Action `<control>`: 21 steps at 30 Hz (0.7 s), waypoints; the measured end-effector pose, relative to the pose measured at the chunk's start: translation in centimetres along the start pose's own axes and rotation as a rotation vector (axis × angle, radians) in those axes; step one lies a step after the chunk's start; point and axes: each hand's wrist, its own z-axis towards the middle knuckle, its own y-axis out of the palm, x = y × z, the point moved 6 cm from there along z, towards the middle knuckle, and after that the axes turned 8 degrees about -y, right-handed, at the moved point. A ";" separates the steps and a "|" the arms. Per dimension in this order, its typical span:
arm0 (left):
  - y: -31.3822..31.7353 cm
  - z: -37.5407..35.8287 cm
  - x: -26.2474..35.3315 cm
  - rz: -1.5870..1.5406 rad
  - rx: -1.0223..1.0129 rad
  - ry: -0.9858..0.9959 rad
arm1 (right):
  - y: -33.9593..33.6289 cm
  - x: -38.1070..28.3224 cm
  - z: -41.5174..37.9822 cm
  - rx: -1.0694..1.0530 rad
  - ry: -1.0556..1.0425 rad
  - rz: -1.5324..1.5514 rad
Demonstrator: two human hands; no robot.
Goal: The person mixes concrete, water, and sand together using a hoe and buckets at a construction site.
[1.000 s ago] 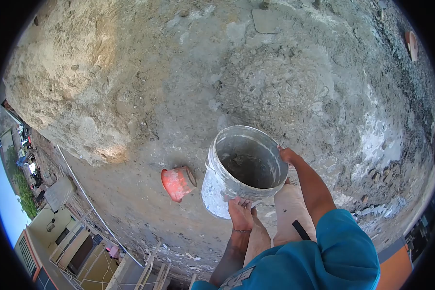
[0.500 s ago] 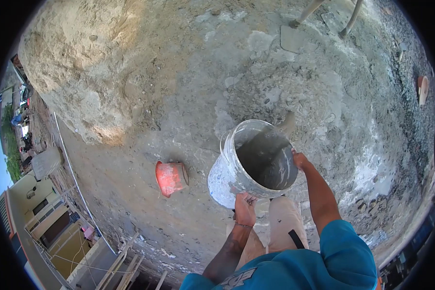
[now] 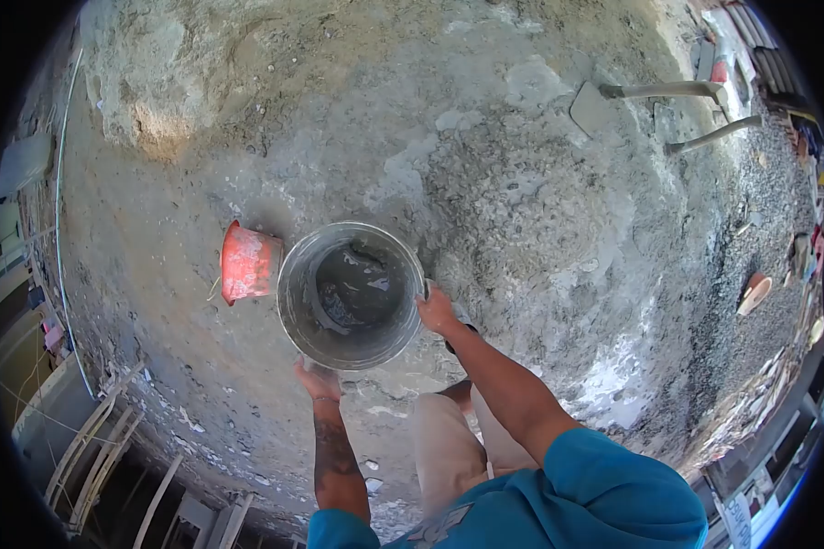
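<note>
Roughly upright bucket (image 3: 375,346), mouth up, in both hands (image 3: 439,309)

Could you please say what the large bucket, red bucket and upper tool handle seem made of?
Large bucket: probably plastic, dulled by grey residue on its smooth round wall.
Red bucket: likely plastic, matte, its colour showing between pale smears.
Upper tool handle: perhaps wood, dull and slightly curved; too small to be sure.

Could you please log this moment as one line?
Left hand: on near side of bucket | Right hand: at its rim | Inside: grey residue | Red pail: on ground beside bucket | Long-handled tools: upper right
</note>
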 end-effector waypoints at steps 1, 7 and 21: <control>-1.5 2.5 0.1 -0.070 0.001 -0.023 | 0.8 -0.9 0.2 -0.086 0.013 -0.064; -6.8 7.9 -1.8 -0.133 0.069 0.037 | 6.8 1.3 -2.4 -0.296 0.004 0.001; -16.5 -3.7 -32.7 0.228 0.215 -0.051 | -22.5 10.5 -2.4 -0.227 -0.386 -0.650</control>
